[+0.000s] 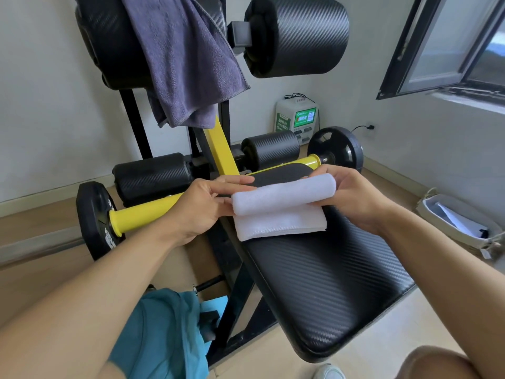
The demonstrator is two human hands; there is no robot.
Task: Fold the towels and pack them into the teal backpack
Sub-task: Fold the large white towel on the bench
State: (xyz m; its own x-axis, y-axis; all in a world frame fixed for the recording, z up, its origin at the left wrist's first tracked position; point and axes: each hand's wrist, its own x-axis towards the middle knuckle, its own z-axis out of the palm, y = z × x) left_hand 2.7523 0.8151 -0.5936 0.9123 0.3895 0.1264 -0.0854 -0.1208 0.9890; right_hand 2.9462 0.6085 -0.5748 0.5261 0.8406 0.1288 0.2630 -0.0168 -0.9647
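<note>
A white towel (281, 207) lies on the far end of the black padded bench (328, 283), its far part rolled over toward me. My left hand (202, 209) pinches the roll's left end with thumb and fingers. My right hand (347, 198) grips the roll's right end, fingers curled over it. A purple-grey towel (185, 64) hangs over the upper black roller pad at the top. The teal backpack (164, 337) sits on the floor at the lower left, partly hidden behind my left forearm.
The bench belongs to a yellow-and-black gym machine with roller pads (297, 34) and weight plates (95, 217) on both sides. A white charging station (296, 119) stands against the back wall. A light basket (459, 222) sits on the floor at right, below an open window (448, 45).
</note>
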